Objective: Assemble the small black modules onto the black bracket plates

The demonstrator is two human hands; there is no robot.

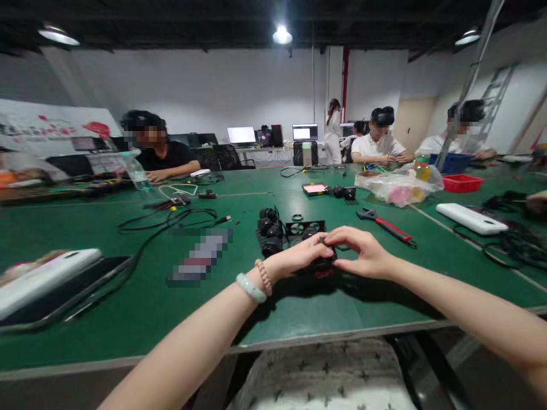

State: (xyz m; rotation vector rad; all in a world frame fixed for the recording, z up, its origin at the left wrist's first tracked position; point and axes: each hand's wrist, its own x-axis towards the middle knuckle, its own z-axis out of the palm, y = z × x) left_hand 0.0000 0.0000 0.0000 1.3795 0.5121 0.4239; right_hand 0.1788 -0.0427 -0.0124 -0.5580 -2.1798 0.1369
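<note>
My left hand (304,254) and my right hand (362,250) meet above the green table (252,307), fingers closed around a small black part (325,262). Fingers cover most of this part, so its exact kind does not show. Just beyond my left hand lies a black plate with round openings (294,228). To its left sits a cluster of black, round, lens-like pieces (270,230). A small dark ring (297,217) rests behind the plate. Right of my hands is an adjustable wrench (392,228) with a red and black handle.
A black cable (164,223) and a blurred-out phone-like slab (200,257) lie left. White power-bank-like blocks (471,218) sit on both sides. Farther back are a plastic bag (399,185), a red tray (464,183) and a bottle (135,171). Several people sit around the table.
</note>
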